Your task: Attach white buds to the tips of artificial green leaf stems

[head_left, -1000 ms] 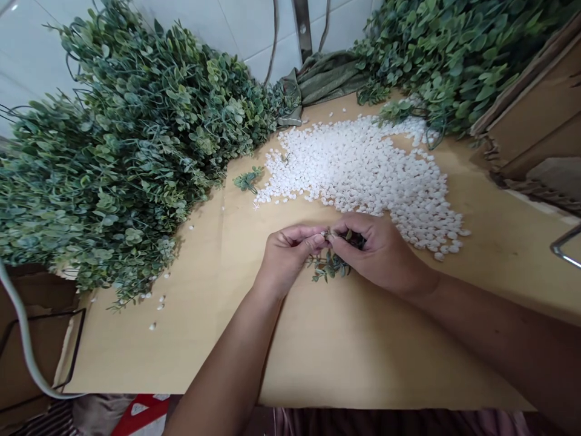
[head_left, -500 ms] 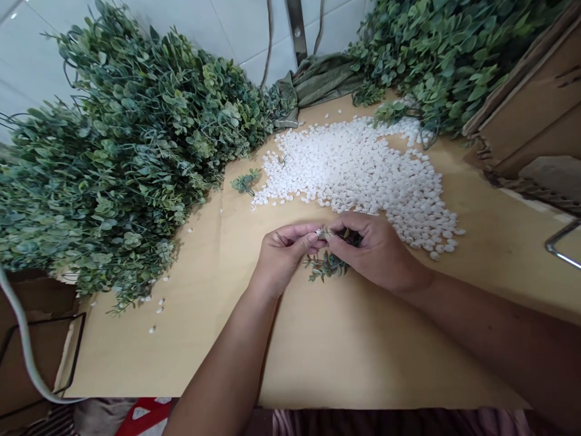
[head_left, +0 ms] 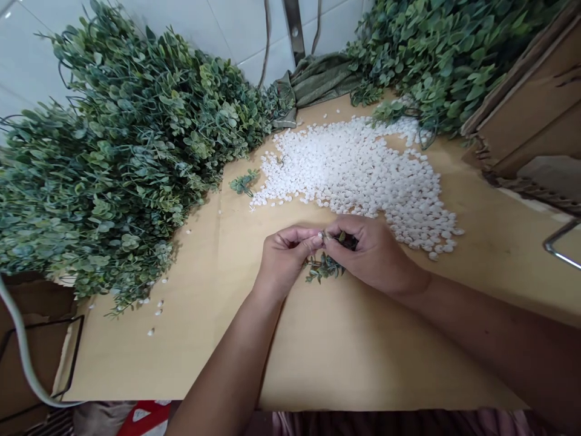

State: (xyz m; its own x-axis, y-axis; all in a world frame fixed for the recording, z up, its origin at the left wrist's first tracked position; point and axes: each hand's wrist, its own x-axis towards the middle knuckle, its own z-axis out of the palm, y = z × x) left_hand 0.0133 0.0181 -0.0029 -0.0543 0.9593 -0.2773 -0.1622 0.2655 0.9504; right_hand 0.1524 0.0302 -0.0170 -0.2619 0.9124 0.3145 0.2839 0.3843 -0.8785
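My right hand (head_left: pixel 370 245) is closed on an artificial leaf sprig (head_left: pixel 327 266), whose green leaves hang below the fingers. Between thumb and forefinger, my left hand (head_left: pixel 290 251) pinches a small white piece (head_left: pixel 320 236), held against the stem end of the sprig. The fingertips of both hands meet there and partly hide the join. Just beyond the hands spreads a heap of small white pieces (head_left: pixel 349 163). A separate small green sprig (head_left: pixel 244 181) lies at the heap's left edge.
A large pile of artificial greenery (head_left: pixel 149 139) covers the left side of the table (head_left: pixel 363 357). More greenery (head_left: pixel 454 54) fills the back right, beside a cardboard box (head_left: pixel 531 115). A dark green cloth (head_left: pixel 324 79) lies by the tiled wall. Several stray white pieces (head_left: pixel 151 332) lie at left.
My fingertips have come closer together, and less of the white piece shows between them. The leaf sprig has shifted slightly with my right hand.
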